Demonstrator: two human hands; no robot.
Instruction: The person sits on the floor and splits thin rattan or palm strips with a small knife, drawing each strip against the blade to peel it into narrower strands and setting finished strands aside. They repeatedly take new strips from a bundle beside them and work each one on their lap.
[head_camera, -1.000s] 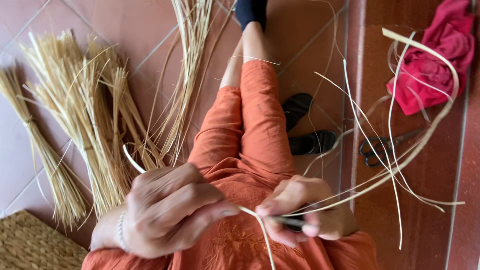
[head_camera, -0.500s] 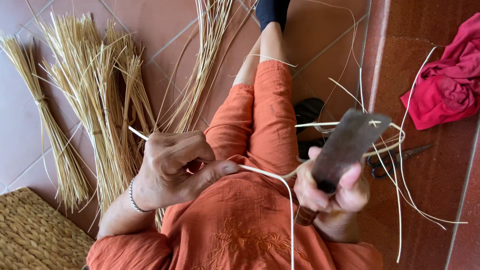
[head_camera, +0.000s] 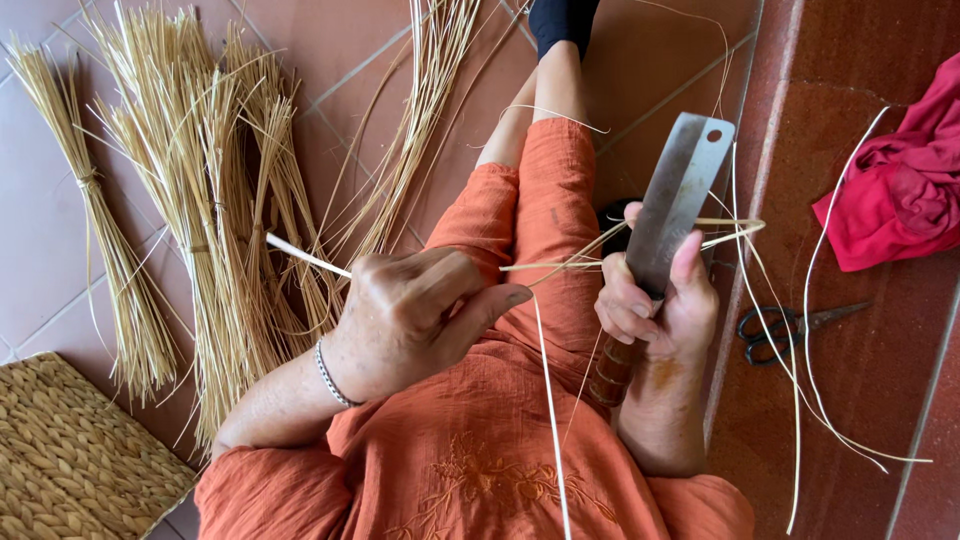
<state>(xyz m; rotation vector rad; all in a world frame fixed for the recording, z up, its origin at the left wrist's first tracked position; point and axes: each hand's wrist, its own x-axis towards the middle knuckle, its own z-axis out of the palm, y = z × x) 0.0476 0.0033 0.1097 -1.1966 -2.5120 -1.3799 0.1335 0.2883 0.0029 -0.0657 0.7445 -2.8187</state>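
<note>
Head view. My left hand: fingers curled, pinching a pale reed strip that runs across to my right hand. That hand: clenched on a knife, blade upright. Straw bundles beyond my left hand; scissors right of my right.

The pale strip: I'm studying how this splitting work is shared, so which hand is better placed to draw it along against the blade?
Left, probably. The left hand already pinches the pale strip, while the right hand is occupied gripping the knife upright by its handle.
</note>
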